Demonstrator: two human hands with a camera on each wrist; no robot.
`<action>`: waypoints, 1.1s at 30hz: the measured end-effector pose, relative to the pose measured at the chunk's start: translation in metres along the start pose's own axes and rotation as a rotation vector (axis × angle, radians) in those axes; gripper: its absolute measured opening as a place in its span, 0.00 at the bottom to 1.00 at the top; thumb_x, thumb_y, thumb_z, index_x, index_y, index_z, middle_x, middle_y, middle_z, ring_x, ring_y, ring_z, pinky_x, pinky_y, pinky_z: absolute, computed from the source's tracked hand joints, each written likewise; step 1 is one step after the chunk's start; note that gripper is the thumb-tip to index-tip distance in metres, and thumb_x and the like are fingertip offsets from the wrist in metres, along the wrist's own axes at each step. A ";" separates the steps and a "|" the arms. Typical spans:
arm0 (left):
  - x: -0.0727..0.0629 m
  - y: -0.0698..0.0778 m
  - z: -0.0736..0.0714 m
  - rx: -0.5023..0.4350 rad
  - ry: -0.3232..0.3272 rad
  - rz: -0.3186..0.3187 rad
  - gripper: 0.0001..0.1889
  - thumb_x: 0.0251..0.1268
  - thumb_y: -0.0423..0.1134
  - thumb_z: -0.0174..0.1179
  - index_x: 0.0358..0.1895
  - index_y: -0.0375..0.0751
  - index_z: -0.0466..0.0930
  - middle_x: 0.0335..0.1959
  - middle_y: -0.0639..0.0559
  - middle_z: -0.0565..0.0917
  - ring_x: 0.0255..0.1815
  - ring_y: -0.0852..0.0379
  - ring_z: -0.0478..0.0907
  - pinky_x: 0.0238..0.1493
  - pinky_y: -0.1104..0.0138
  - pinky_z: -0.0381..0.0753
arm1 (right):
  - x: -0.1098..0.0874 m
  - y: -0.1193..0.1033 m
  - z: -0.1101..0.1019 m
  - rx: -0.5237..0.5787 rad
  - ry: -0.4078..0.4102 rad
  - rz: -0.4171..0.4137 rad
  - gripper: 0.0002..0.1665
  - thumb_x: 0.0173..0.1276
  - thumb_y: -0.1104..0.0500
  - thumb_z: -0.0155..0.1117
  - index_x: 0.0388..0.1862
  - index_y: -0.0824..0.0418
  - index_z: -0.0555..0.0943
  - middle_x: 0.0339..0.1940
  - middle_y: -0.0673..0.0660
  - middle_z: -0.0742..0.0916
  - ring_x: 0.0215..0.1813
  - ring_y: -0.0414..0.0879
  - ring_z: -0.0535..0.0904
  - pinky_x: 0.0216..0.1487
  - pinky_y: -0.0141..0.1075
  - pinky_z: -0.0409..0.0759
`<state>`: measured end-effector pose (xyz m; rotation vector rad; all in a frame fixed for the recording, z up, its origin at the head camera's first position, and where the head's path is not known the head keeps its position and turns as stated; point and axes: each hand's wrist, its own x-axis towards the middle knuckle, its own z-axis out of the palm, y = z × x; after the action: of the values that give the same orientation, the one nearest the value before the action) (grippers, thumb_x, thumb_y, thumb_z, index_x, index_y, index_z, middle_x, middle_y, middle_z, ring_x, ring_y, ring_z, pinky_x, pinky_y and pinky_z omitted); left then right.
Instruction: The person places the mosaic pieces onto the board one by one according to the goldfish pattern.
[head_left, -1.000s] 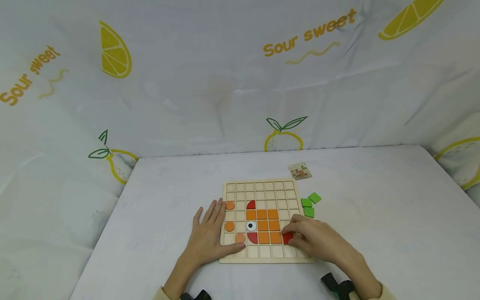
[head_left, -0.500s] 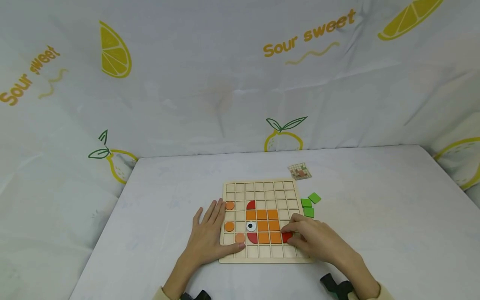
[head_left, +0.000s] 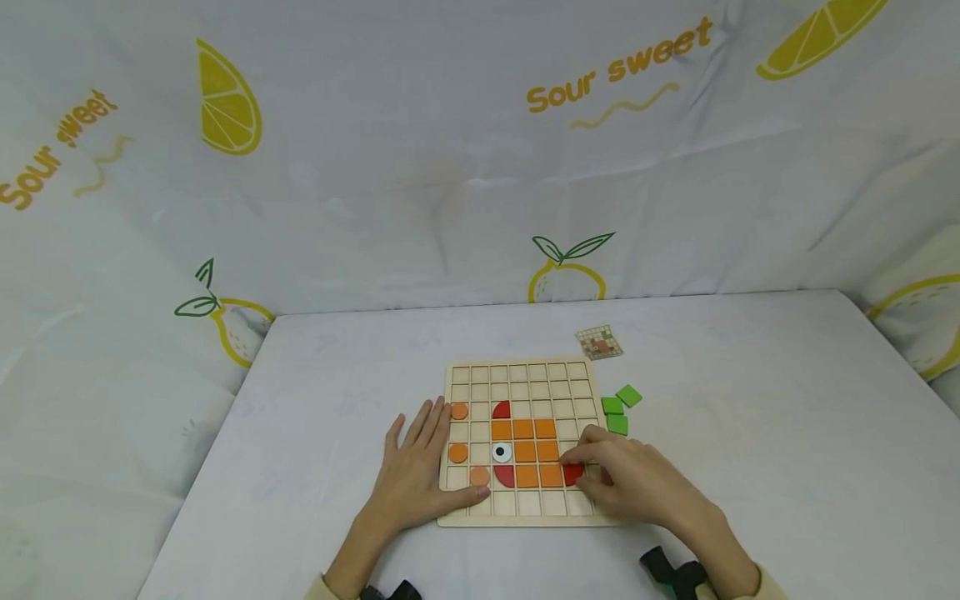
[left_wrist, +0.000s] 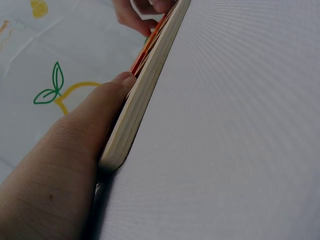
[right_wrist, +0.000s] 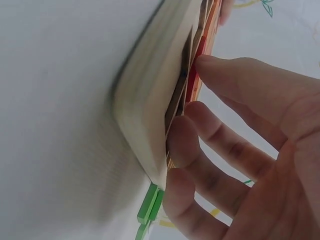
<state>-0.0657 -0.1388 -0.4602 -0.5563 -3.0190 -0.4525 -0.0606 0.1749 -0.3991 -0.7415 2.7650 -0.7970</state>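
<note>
A pale wooden grid board [head_left: 528,521] lies on the table with orange square tiles [head_left: 527,451], red quarter-round pieces [head_left: 505,476], orange discs [head_left: 458,452] and a white eye disc [head_left: 502,452] in its cells. Along the board's left side rests my left hand [head_left: 412,479], fingers straight and thumb over the front left corner. With my right hand [head_left: 633,477] I pinch a red tile [head_left: 572,474] at the cell right of the lowest orange row. The right wrist view shows the thumb against the red tile [right_wrist: 196,72] and other fingers curled by the board's edge.
Three green square tiles [head_left: 612,406] lie on the table against and beside the board's right edge. A small printed pattern card [head_left: 600,342] lies behind the board. Behind the table hangs a white cloth [head_left: 360,167] with lemon prints.
The right hand and the red tile have shifted very slightly left, toward the orange tiles. The left hand and the board hold still.
</note>
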 end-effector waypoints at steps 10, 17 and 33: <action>0.000 -0.001 0.001 -0.013 0.007 0.004 0.66 0.49 0.84 0.54 0.82 0.37 0.53 0.85 0.45 0.54 0.86 0.45 0.51 0.80 0.37 0.44 | 0.008 0.007 -0.026 -0.004 0.126 0.120 0.15 0.64 0.60 0.74 0.51 0.56 0.89 0.48 0.54 0.89 0.29 0.33 0.72 0.26 0.27 0.72; 0.000 -0.001 0.001 -0.015 -0.009 -0.008 0.66 0.49 0.84 0.55 0.82 0.38 0.51 0.85 0.46 0.52 0.87 0.46 0.49 0.80 0.37 0.43 | 0.019 0.017 -0.039 0.019 0.152 0.132 0.15 0.65 0.62 0.72 0.51 0.63 0.88 0.45 0.57 0.89 0.31 0.38 0.76 0.27 0.28 0.74; 0.001 -0.001 0.003 -0.003 -0.017 -0.003 0.67 0.49 0.86 0.51 0.82 0.38 0.50 0.86 0.47 0.51 0.87 0.46 0.48 0.80 0.38 0.43 | 0.025 0.053 -0.031 0.121 0.185 0.179 0.18 0.66 0.64 0.70 0.54 0.68 0.86 0.50 0.65 0.87 0.28 0.41 0.72 0.27 0.29 0.74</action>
<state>-0.0672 -0.1385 -0.4633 -0.5583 -3.0363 -0.4555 -0.1138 0.2154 -0.4021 -0.4106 2.8590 -1.0310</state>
